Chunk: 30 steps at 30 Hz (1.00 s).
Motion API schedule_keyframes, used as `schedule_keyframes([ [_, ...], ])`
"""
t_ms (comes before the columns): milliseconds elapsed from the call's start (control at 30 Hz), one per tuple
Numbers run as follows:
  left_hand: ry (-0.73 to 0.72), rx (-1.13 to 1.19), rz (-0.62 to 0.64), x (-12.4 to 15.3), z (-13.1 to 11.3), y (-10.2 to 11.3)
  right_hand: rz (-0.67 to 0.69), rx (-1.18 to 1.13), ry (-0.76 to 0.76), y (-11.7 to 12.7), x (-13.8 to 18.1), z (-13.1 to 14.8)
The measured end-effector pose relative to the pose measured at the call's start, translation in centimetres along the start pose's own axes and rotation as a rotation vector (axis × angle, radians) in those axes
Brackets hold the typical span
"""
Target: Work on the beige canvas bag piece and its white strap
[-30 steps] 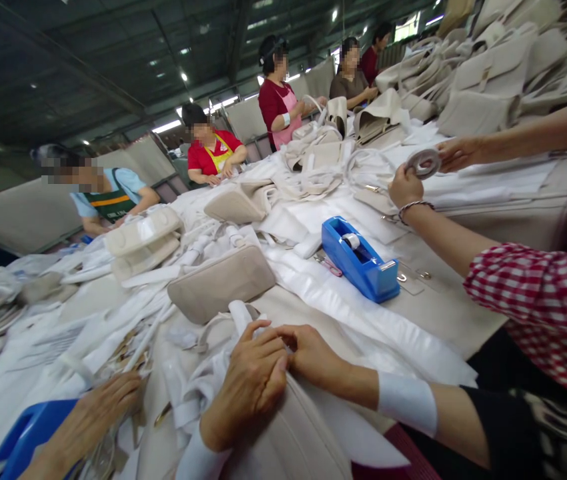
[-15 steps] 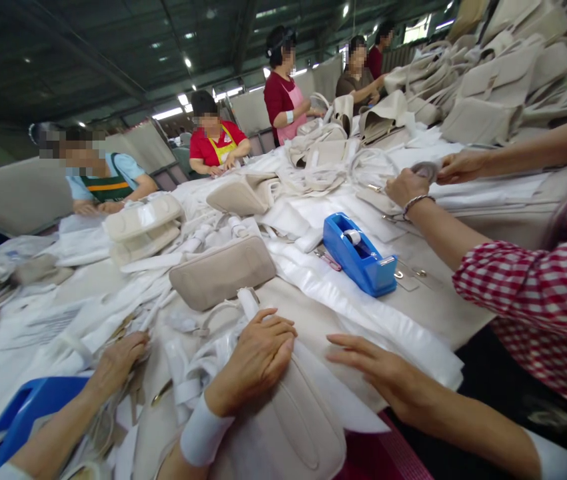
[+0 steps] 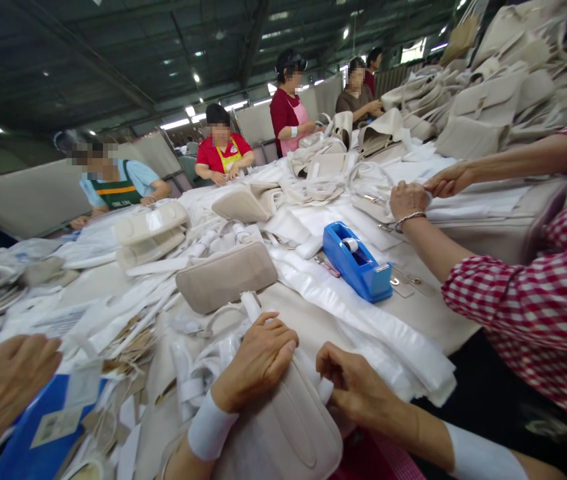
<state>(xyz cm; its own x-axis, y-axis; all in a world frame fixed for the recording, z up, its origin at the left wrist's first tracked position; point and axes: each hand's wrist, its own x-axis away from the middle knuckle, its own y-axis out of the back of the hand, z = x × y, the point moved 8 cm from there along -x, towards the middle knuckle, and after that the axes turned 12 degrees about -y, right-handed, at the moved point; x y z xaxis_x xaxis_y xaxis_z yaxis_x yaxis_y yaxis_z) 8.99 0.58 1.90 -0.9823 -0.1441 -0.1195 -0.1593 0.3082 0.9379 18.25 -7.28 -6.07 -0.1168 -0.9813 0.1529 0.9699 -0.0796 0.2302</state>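
Left hand (image 3: 258, 363) lies palm-down with fingers curled over the top edge of the beige bag (image 3: 288, 433) at the bottom centre of the frame, pressing it flat against my lap edge of the table (image 3: 313, 320); I cannot see anything gripped inside it. Right hand (image 3: 351, 387), just right of it, has changed most: half a second ago it was spread flat and sliding over the white wrapping, and now its fingers are drawn together, pinching a fold of the white wrapping sheet (image 3: 324, 388) at the bag's right edge. A second ago both hands were bunched together at the bag's top, so I read this as the right hand having smoothed outward and come back to take hold of the sheet, with the bag itself barely shifted. At the far lower left a co-worker's hand (image 3: 3, 393) has lifted toward the camera above a blue tray (image 3: 28, 433). Right of centre a blue tape dispenser (image 3: 356, 260) sits on the table, and beyond it, upper right, a person in a red checked sleeve (image 3: 518, 313) holds both hands close together over white material. A taupe pouch (image 3: 226, 275) lies in mid-frame
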Motion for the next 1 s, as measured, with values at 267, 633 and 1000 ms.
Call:
schedule_keyframes([
  [267,-0.011,-0.015,-0.012,0.3,0.1,0.2,-0.011,-0.063,-0.148,-0.7,-2.6,0.6],
  [633,-0.021,-0.086,-0.018,-0.2,-0.1,0.1,0.067,-0.053,-0.028,-2.1,-3.1,2.1],
  [1000,-0.025,-0.168,-0.033,-0.2,0.5,-1.2,0.180,-0.168,-0.116,-1.3,0.4,1.8],
])
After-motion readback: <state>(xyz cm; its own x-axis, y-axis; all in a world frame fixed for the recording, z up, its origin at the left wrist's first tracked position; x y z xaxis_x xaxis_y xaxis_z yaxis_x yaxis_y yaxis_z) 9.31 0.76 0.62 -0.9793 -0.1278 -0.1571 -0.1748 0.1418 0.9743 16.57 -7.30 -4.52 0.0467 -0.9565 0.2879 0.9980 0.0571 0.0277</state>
